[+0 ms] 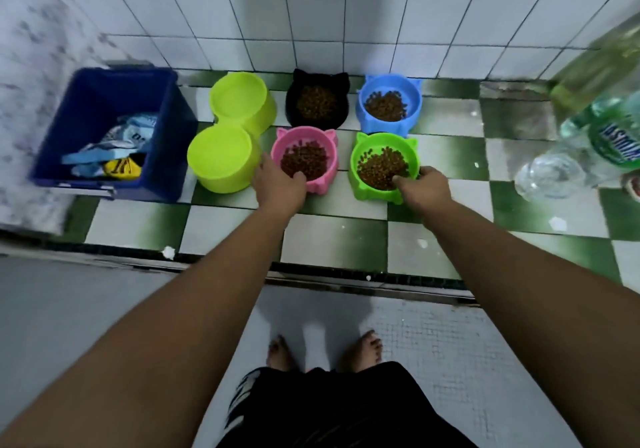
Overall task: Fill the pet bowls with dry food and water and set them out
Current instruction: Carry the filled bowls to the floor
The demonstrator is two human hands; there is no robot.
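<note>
Blue bin [59, 128] far left holds packets [124, 142]. Lime double bowl [221, 160] just right of it. Black bowl [291, 109] and blue bowl [414, 98] far, pink bowl [333, 149] and green bowl [360, 151] near, all holding kibble [304, 160]. Water bottles [588, 149] right. Left hand [280, 186] grips pink bowl's rim; right hand [425, 186] grips green bowl's rim.

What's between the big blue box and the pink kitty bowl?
In the head view, the yellow-green double bowl stands between the blue bin and the pink bowl; neither of its cups holds kibble.
</note>
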